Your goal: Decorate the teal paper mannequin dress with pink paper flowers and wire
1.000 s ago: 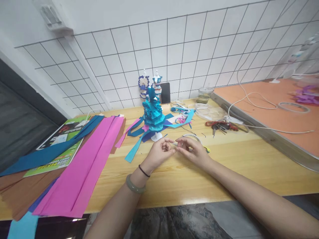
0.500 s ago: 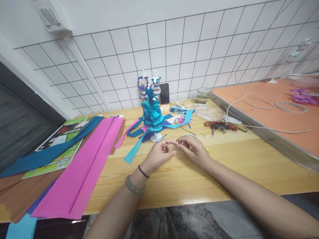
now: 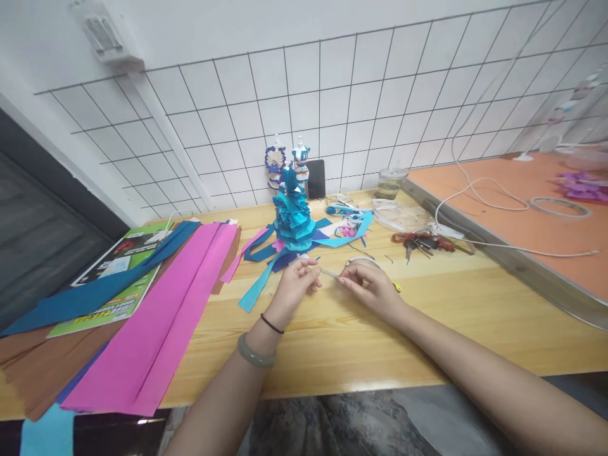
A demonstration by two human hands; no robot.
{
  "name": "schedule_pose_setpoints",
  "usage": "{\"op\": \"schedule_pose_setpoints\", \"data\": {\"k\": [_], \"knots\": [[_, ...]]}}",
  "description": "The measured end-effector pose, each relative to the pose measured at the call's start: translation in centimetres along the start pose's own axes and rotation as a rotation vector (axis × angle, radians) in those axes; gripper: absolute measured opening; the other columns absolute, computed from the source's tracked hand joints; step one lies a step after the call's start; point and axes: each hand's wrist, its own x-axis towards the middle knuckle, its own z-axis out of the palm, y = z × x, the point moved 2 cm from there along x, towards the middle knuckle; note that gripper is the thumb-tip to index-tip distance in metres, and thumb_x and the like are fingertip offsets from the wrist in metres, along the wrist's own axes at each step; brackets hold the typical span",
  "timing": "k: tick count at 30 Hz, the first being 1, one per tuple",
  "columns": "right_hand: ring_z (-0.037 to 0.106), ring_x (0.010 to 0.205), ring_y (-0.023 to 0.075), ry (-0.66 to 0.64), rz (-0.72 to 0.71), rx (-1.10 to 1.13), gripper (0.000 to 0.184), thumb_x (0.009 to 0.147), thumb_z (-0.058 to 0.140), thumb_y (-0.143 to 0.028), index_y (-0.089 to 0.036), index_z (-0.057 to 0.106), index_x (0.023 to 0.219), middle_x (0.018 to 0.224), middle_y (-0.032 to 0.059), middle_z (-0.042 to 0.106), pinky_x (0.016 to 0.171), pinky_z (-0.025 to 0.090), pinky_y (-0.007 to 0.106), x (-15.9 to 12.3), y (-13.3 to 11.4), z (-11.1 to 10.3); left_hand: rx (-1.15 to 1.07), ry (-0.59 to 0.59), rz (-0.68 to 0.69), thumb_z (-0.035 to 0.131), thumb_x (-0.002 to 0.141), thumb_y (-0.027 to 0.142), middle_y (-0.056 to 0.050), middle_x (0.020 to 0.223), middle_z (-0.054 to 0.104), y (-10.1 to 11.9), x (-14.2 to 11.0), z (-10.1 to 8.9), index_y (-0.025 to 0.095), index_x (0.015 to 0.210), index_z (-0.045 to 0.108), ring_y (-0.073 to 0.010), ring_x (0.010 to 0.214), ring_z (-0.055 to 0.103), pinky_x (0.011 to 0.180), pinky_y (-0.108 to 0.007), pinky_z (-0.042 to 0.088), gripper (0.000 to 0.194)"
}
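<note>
"Along the tiled wall (image 3: 332,107), what is taking up the most room?"

"The wooden bench (image 3: 351,358). On its left side, magenta paper (image 3: 156,304) is lying in long folds, with a dark blue strip (image 3: 102,285) running across a magazine (image 3: 116,309) just beside it. I'm guessing the sheets are lying over there to be within reach without crowding the hands."

"And what is standing beyond the hands?"

"A tiered teal ornament (image 3: 294,218) is standing upright, probably set back so that its ruffles are not getting brushed (that is only my reading)."

"What are the hands doing?"

"The left hand (image 3: 298,277) is pinching one end of a thin pale strip (image 3: 329,273), and the right hand (image 3: 370,285) is pinching the other. In each grip, thumb and fingers are pressing together on it. Holding both ends is likely giving so slender a thing some steadiness."

"How is it looking?"

"It is showing as a narrow, straight, greyish-white line, sloping slightly down toward the right hand. It is sitting between the two sets of fingertips, over the bench, in front of the ornament. Its material is too small to make out."
</note>
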Motion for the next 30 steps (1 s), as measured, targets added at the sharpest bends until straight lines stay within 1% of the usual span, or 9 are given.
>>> {"op": "schedule_pose_setpoints", "data": {"k": [3, 5, 8, 13, 17, 20, 22, 26, 30], "knots": [[0.046, 0.056, 0.0125, -0.015, 0.029, 0.018, 0.02, 0.083, 0.05, -0.035, -0.019, 0.057, 0.074, 0.064, 0.0017, 0.054, 0.055, 0.038, 0.026, 0.1, -0.2, 0.1, -0.204, 0.098, -0.057, 0.07, 0.064, 0.028, 0.0, 0.066, 0.057, -0.1, 0.2, -0.7, 0.017, 0.088, 0.053, -0.0093, 0.058, 0.055, 0.054, -0.021, 0.04, 0.031], [0.048, 0.059, 0.0134, -0.03, 0.062, 0.044, 0.024, 0.085, 0.046, -0.036, -0.019, 0.056, 0.071, 0.064, 0.0019, 0.054, 0.057, 0.038, 0.026, 0.1, -0.3, 0.3, -0.312, 0.099, -0.041, 0.071, 0.062, 0.024, -0.001, 0.075, 0.059, 0.0, 0.3, -0.9, 0.018, 0.088, 0.053, -0.0088, 0.063, 0.056, 0.058, -0.021, 0.042, 0.032], [0.05, 0.064, 0.0147, -0.047, 0.114, 0.092, 0.027, 0.086, 0.043, -0.036, -0.019, 0.058, 0.072, 0.066, 0.0024, 0.055, 0.062, 0.04, 0.027, 0.1, -0.4, 0.6, -0.39, 0.098, -0.015, 0.072, 0.061, 0.021, -0.002, 0.084, 0.06, 0.1, 0.4, -1.2, 0.017, 0.084, 0.056, -0.0084, 0.068, 0.056, 0.062, -0.021, 0.043, 0.028], [0.053, 0.066, 0.0149, -0.043, 0.267, 0.222, 0.025, 0.08, 0.052, -0.04, -0.017, 0.061, 0.082, 0.074, 0.0039, 0.061, 0.059, 0.042, 0.027, 0.5, 0.1, 1.2, -0.439, 0.096, 0.012, 0.071, 0.062, 0.022, -0.003, 0.085, 0.061, 0.3, 0.6, -1.2, 0.016, 0.08, 0.058, -0.0094, 0.073, 0.056, 0.066, -0.022, 0.042, 0.023], [0.056, 0.063, 0.0139, -0.063, 0.355, 0.433, 0.028, 0.071, 0.062, -0.042, -0.016, 0.06, 0.079, 0.073, 0.0036, 0.063, 0.059, 0.044, 0.027, 1.6, 0.2, 1.6, -0.463, 0.099, 0.03, 0.071, 0.062, 0.021, -0.003, 0.085, 0.06, 0.4, 0.7, -1.1, 0.015, 0.079, 0.059, -0.0103, 0.076, 0.057, 0.069, -0.024, 0.043, 0.021], [0.057, 0.061, 0.0134, -0.011, 0.41, 0.523, 0.03, 0.063, 0.068, -0.041, -0.016, 0.061, 0.077, 0.072, 0.0034, 0.065, 0.061, 0.046, 0.028, 2.9, -0.2, 1.8, -0.454, 0.102, 0.039, 0.07, 0.063, 0.022, -0.002, 0.084, 0.06, 0.3, 0.9, -1.1, 0.016, 0.079, 0.059, -0.0103, 0.075, 0.057, 0.068, -0.025, 0.043, 0.021], [0.059, 0.062, 0.0134, 0.026, 0.422, 0.566, 0.03, 0.06, 0.071, -0.04, -0.016, 0.061, 0.075, 0.071, 0.0031, 0.066, 0.062, 0.047, 0.028, 3.8, -0.8, 2.0, -0.44, 0.101, 0.052, 0.07, 0.064, 0.024, -0.002, 0.084, 0.06, 0.1, 1.0, -1.2, 0.016, 0.08, 0.059, -0.0105, 0.075, 0.057, 0.068, -0.024, 0.043, 0.021], [0.061, 0.066, 0.0147, 0.058, 0.381, 0.664, 0.028, 0.059, 0.072, -0.038, -0.016, 0.062, 0.072, 0.071, 0.0027, 0.067, 0.066, 0.049, 0.03, 5.4, -2.1, 3.0, -0.434, 0.082, 0.092, 0.067, 0.067, 0.025, -0.003, 0.085, 0.061, -0.1, 1.2, -1.5, 0.017, 0.085, 0.059, -0.0109, 0.077, 0.057, 0.07, -0.025, 0.043, 0.022], [0.062, 0.064, 0.0152, 0.096, 0.389, 0.699, 0.027, 0.059, 0.072, -0.036, -0.015, 0.063, 0.074, 0.07, 0.0028, 0.067, 0.063, 0.05, 0.03, 6.2, -2.4, 4.3, -0.446, 0.075, 0.108, 0.067, 0.067, 0.025, -0.003, 0.088, 0.062, -0.2, 1.3, -1.7, 0.017, 0.084, 0.06, -0.0111, 0.078, 0.057, 0.07, -0.024, 0.044, 0.02]]}}
